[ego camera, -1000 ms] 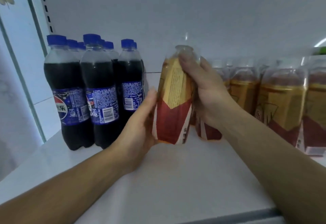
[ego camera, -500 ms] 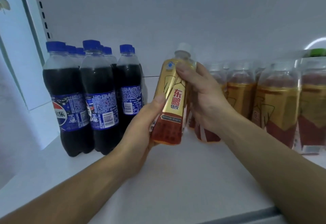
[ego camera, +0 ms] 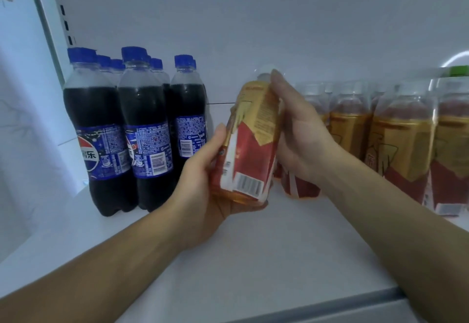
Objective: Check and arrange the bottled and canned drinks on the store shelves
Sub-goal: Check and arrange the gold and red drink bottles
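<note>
Both hands closed on one gold-and-red bottle [ego camera: 251,142] held tilted above the white shelf [ego camera: 253,259] — left hand [ego camera: 205,180] cupping its base, right hand [ego camera: 299,134] gripping the neck — with dark cola bottles [ego camera: 142,129] left of it and matching gold-and-red bottles [ego camera: 403,142] right of it.
</note>
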{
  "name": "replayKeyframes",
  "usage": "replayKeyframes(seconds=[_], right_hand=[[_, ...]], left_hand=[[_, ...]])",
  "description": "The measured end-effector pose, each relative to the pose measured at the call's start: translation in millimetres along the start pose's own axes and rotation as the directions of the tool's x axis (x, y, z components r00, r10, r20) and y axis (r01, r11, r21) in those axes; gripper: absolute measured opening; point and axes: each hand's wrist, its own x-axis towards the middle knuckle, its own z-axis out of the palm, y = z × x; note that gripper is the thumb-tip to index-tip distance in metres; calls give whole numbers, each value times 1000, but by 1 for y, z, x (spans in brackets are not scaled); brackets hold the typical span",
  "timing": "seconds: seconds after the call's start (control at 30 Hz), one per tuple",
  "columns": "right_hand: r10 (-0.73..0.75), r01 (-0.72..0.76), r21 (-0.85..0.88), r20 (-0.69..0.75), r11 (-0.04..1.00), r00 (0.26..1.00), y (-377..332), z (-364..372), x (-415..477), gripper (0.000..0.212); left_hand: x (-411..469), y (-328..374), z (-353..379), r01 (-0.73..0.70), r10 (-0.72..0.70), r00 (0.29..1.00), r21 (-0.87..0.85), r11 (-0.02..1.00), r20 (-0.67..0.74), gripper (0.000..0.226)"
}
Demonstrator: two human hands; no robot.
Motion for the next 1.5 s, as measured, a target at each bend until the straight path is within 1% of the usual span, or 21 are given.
replayKeyframes(seconds=[0.1, 0.2, 0.27, 0.3, 0.4, 0.47, 0.53, 0.63, 0.73, 0.83, 0.93, 1.0, 1.03, 1.07, 1.1, 1.17, 1.2, 1.27, 1.3, 1.37, 1.5], right_hand=[[21, -20, 43, -18, 999, 1000, -4, 0, -2, 50], [-82, 75, -116, -62, 990, 995, -2, -1, -3, 45], [-146, 124, -238, -80, 963, 986, 2, -1, -2, 53], [-135, 114, -243, -71, 963, 988, 2, 0, -2, 56], [-7, 8, -90, 13, 996, 1000, 1, 3, -3, 65], [1, 0, -66, 15, 998, 1000, 1, 0, -2, 64], [-72, 66, -139, -39, 988, 997, 1, -2, -2, 67], [-192, 155, -296, -99, 942, 976, 2, 0, -5, 85], [-87, 63, -288, -70, 956, 994, 3, 1, -4, 92], [18, -19, -188, -5, 982, 1000, 3, 1, -1, 92], [-86, 75, -187, -55, 980, 995, 2, 0, -1, 86], [-170, 139, -257, -105, 956, 980, 0, -2, -2, 84], [-199, 156, -304, -114, 940, 973, 1, -3, -2, 86], [-200, 151, -337, -116, 929, 973, 2, -3, -1, 89], [-172, 125, -348, -106, 929, 979, 4, -3, -1, 92], [-82, 58, -297, -69, 953, 994, 7, -3, 2, 82], [-43, 30, -254, -45, 967, 998, 7, -3, 2, 70], [4, -5, -225, -5, 974, 1000, 6, -4, 1, 57], [-4, 5, -243, 5, 970, 1000, 6, -6, 2, 59], [-68, 66, -280, 4, 958, 998, 5, -5, 0, 66], [-241, 207, -351, -56, 913, 969, 4, -1, -5, 77]], left_hand=[[-1, 1, -2, 60, -60, 997, -10, 998, 50, 70], [2, -1, 1, -79, 78, 997, 101, 992, 16, 61], [2, -2, 3, -132, 133, 991, 164, 977, 9, 55], [2, -2, 3, -129, 133, 991, 166, 978, -12, 52], [0, 2, 1, -28, 30, 998, 31, 999, -62, 58], [-3, 6, 2, 36, -39, 997, -49, 998, -63, 63], [-1, 5, 4, 16, -17, 996, -2, 1000, -82, 56], [0, 1, 8, -39, 53, 986, 91, 995, -159, 48], [2, 0, 5, -7, 30, 976, 105, 994, -215, 50], [2, 0, 3, 54, -30, 976, 106, 993, -217, 56], [0, 0, 6, 32, -10, 988, 139, 990, -157, 57], [-1, -2, -3, -93, 100, 994, 164, 982, -37, 53], [2, -1, -5, -146, 159, 984, 150, 978, -80, 51], [3, -6, -10, -157, 170, 981, 123, 980, -94, 48], [2, -8, -14, -117, 120, 992, 74, 990, -47, 45], [-1, -8, -12, -128, 128, 992, 95, 987, 6, 46], [3, -6, -4, -142, 151, 987, 152, 978, -47, 50], [6, 2, 4, -46, 48, 987, 20, 999, -152, 61], [0, 3, 2, -45, 39, 993, -53, 998, -108, 65], [-4, 5, 2, -36, 32, 998, -64, 997, -61, 68], [0, 5, 5, -51, 60, 985, 60, 997, -159, 60]])
